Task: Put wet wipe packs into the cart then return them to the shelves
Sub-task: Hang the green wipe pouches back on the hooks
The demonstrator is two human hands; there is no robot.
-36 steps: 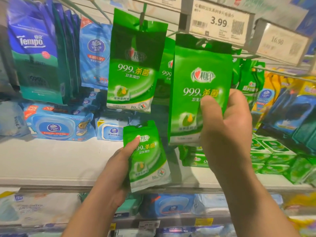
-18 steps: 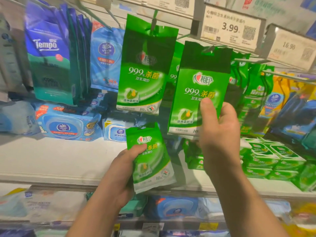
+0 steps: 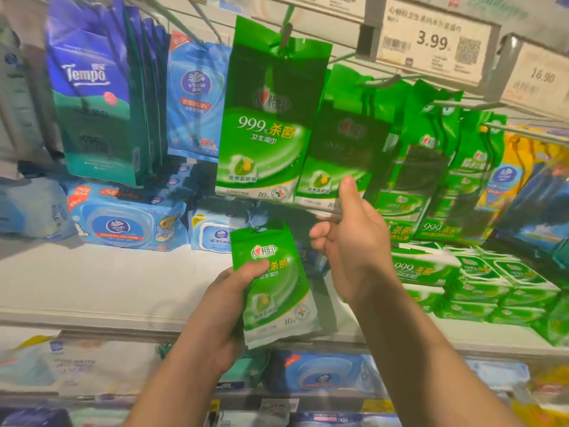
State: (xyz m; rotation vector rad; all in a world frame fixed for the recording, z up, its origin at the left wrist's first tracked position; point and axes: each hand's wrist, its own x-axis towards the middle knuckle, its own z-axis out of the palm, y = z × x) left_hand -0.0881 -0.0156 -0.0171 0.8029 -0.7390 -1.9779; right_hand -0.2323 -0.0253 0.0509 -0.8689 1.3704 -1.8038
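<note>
The fingers of the left hand (image 3: 229, 306) are hidden behind the small green wet wipe pack (image 3: 275, 285) it grips at lower centre, only the thumb showing, pressed on the front. The right hand (image 3: 351, 238), at centre, pinches the bottom edge of a hanging green wet wipe pack (image 3: 334, 155) between thumb and fingers; that pack's top is in shadow, and whether it sits on a peg is hard to make out. Beside it to the left hangs another green pack (image 3: 271, 118) from a peg hook. A price tag reading 3.99 (image 3: 432, 41) sits at upper right; its neighbour (image 3: 537, 77) is cut by the frame edge. Blue Tempo packs (image 3: 92, 94) hang at upper left above blue lidded wipe boxes (image 3: 123, 220) on a white shelf (image 3: 107, 282); the lower shelf's goods are blurred
</note>
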